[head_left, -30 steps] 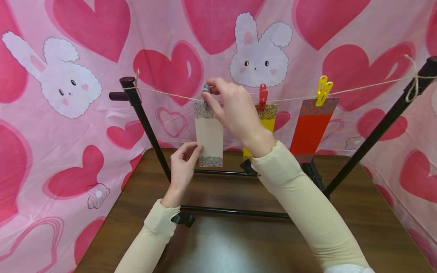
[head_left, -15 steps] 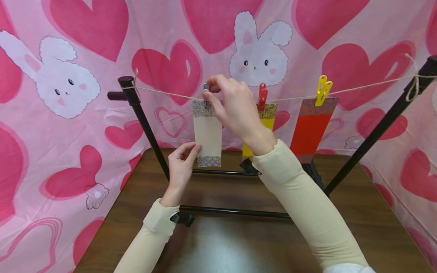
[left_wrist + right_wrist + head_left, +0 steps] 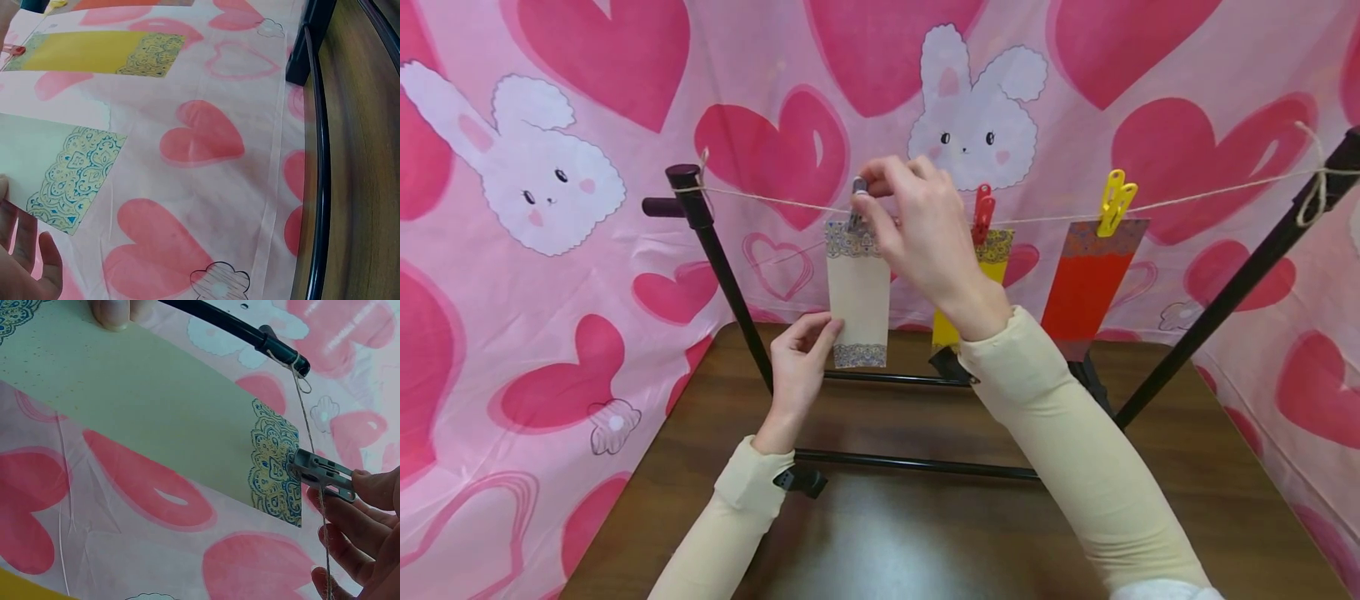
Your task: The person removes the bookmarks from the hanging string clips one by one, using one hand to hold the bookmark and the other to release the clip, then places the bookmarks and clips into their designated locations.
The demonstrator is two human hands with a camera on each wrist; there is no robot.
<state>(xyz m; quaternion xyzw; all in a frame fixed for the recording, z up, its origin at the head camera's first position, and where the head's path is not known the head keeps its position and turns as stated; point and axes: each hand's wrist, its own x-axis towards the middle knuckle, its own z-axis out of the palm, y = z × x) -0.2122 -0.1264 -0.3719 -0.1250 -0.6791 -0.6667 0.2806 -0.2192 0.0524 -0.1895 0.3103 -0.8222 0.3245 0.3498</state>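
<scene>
A cream paper card point(image 3: 858, 300) with lace-patterned ends hangs upright at the string point(image 3: 767, 198). My left hand point(image 3: 800, 358) pinches its lower left edge between thumb and fingers. At the top edge my right hand point(image 3: 921, 229) pinches a grey clothespin point(image 3: 325, 474) by its handle end. In the right wrist view the clothespin's nose sits over the card's patterned end and the string passes across the clothespin. The left wrist view shows the card's lower patterned end point(image 3: 78, 178) beside the left fingers.
A yellow card point(image 3: 992, 271) under a red clothespin point(image 3: 982, 215) hangs partly behind the right forearm. Farther right hangs a red card point(image 3: 1090, 287) under a yellow clothespin point(image 3: 1116, 203). A black frame point(image 3: 722, 258) bears the string above the wooden table point(image 3: 880, 533), before a pink heart-patterned cloth point(image 3: 760, 50).
My right hand has shifted slightly upward with the clothespin still pinched. The left hand keeps its pinch on the card, and the card stays in nearly the same place.
</scene>
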